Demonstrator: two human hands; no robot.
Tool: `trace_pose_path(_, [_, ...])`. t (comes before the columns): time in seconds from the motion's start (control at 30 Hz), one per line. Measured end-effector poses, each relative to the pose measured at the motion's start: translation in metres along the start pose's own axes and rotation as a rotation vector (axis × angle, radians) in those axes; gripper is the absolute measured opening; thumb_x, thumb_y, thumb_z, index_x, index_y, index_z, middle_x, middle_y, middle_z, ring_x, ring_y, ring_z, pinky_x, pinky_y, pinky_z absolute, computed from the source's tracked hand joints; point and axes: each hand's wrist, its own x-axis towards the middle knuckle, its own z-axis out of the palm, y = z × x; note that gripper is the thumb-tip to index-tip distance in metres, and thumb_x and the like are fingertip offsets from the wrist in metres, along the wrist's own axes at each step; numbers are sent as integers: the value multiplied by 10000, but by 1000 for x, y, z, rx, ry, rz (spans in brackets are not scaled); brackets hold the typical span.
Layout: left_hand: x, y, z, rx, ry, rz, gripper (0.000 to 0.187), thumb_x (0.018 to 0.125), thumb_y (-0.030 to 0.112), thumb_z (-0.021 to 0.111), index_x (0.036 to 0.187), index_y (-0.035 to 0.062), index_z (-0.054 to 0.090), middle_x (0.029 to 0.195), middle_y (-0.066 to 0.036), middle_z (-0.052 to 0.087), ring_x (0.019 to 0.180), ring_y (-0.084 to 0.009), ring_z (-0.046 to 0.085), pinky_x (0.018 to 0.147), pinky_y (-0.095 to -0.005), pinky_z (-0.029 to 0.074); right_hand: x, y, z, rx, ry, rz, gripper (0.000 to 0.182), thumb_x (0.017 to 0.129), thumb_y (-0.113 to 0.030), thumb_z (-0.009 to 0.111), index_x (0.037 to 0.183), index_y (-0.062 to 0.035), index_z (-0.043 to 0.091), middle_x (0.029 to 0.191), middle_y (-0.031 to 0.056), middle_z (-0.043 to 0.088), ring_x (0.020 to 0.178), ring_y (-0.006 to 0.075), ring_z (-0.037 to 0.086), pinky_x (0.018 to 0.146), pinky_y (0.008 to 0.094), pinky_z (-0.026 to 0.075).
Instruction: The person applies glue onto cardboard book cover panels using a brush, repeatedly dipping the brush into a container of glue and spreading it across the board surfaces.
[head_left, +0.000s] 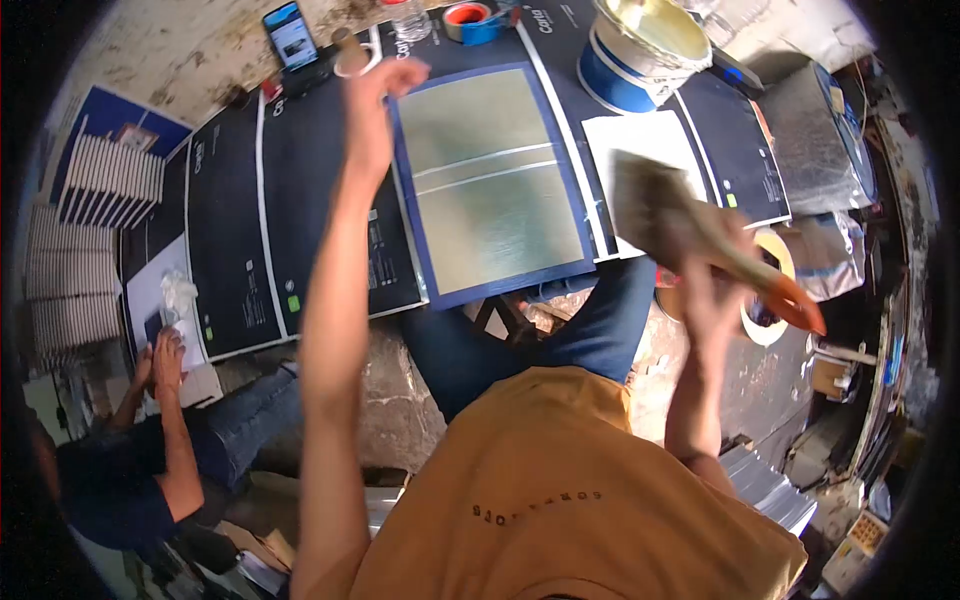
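My right hand (712, 295) is wrapped around the handle of a wide flat brush (655, 200), which is smeared by motion. The brush has an orange handle end, and its bristles are over a white sheet (650, 135). My left hand (375, 105) is raised near the upper left corner of a blue-bordered panel (490, 205), fingers bent and apart, with nothing visible in them. Two grey-beige, shiny areas fill the panel, split by a strip with pale lines. Beside my left hand stands a cup (357, 62) with a wooden handle in it.
A blue-and-white bucket (640, 55) stands at the back right. Tape rolls (470, 20), a clear bottle (408, 20) and a lit phone (290, 38) line the back. Dark printed sheets (315, 220) cover the table. At left, another person's hands (165, 360) work near stacked boards (112, 185).
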Motion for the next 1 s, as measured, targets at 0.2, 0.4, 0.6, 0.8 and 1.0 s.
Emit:
trace_pose_path(0.2, [81, -57, 1, 318, -558, -401, 1133, 804, 910, 81, 1090, 21, 723, 1186, -151, 648, 1171, -254, 551, 1088, -408, 331, 51, -1, 158, -500, -575, -609, 436, 652, -46, 717, 1084, -99, 685, 1030, 76, 661, 962, 293, 601, 856, 403, 480])
trace_pose_path(0.4, [75, -16, -18, 357, -707, -339, 1177, 739, 959, 118, 1253, 50, 660, 1341, -170, 595, 1378, -318, 428, 1171, -483, 236, 13, 6, 205, -358, -745, -772, 322, 696, -81, 651, 1016, -88, 684, 942, 103, 643, 899, 297, 604, 803, 386, 472])
trace_pose_path(0.6, [85, -41, -6, 317, -818, -302, 1216, 743, 955, 110, 1543, 50, 252, 1406, -284, 496, 1414, -413, 353, 1149, -544, 233, 65, 29, 192, -560, -489, -746, 362, 698, -110, 625, 1054, -81, 680, 974, 124, 634, 900, 328, 587, 830, 424, 443])
trace_pose_path(0.8, [94, -43, 4, 278, -818, -369, 1269, 704, 982, 104, 1532, 38, 286, 1432, -279, 472, 1409, -418, 360, 1126, -549, 274, -12, -7, 192, -386, -878, -690, 372, 723, 5, 582, 1074, -72, 676, 1006, 112, 647, 890, 282, 595, 813, 387, 453])
trace_pose_path(1.0, [92, -39, 3, 286, -791, -339, 1271, 703, 984, 108, 1525, 34, 302, 1437, -268, 472, 1410, -417, 359, 1125, -553, 274, 38, 5, 177, -547, -455, -791, 163, 802, -96, 642, 930, -11, 697, 852, 130, 673, 798, 310, 635, 704, 370, 484])
